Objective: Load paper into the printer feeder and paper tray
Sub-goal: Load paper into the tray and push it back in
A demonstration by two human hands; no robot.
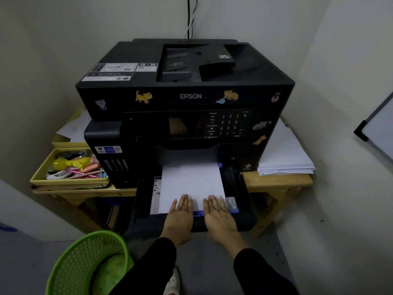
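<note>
A black Epson printer (185,96) stands on a wooden table, its document feeder (195,62) on top with no paper showing in it. The black paper tray (244,199) is pulled out at the front. A stack of white paper (191,179) lies flat inside it. My left hand (180,211) and my right hand (219,213) lie side by side, palms down with straight fingers, pressing on the near end of the paper. A blue paper guide (198,213) shows between my hands.
More white sheets (285,158) are piled on the wooden table (276,182) right of the printer. A yellow box of pens and small items (70,167) sits to its left. A green mesh basket (89,262) stands on the floor at lower left. Walls close in on both sides.
</note>
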